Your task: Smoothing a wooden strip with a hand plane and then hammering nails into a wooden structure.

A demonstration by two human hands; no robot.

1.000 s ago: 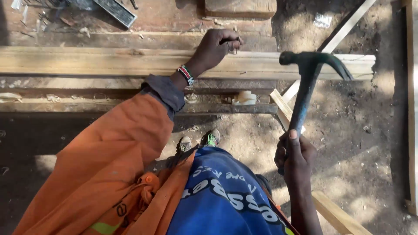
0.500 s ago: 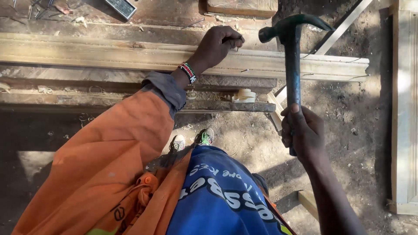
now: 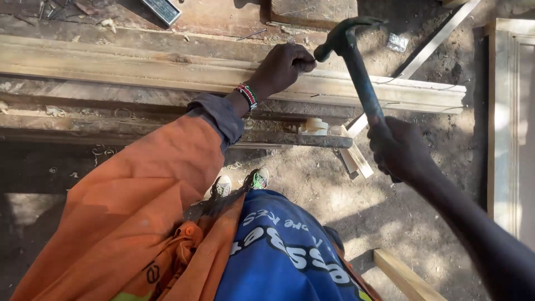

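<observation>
The hammer is in the air, its dark metal head just beside the fingers of the left hand and above the long pale wooden plank. The right hand is closed around the lower end of the blue handle, and the handle leans up and to the left from it. The left hand is closed in a pinch on top of the plank, with the fingertips pressed together at the edge. Whatever it holds there is too small to see; it may be a nail, but I cannot tell. A beaded bracelet sits on the left wrist, above the orange sleeve.

The plank lies across the counter, a rough wooden bench with shavings and dust on it. A second pale strip of wood leans on the ground to the right, and a wooden frame stands at the right edge. The shoes show below, on the dirt floor.

In my judgement the step in hand is the striking: the hammer head is close to the pinched point. The next blow calls for a short and well-aimed stroke, because the left fingers are just beside the place where the head would land.
</observation>
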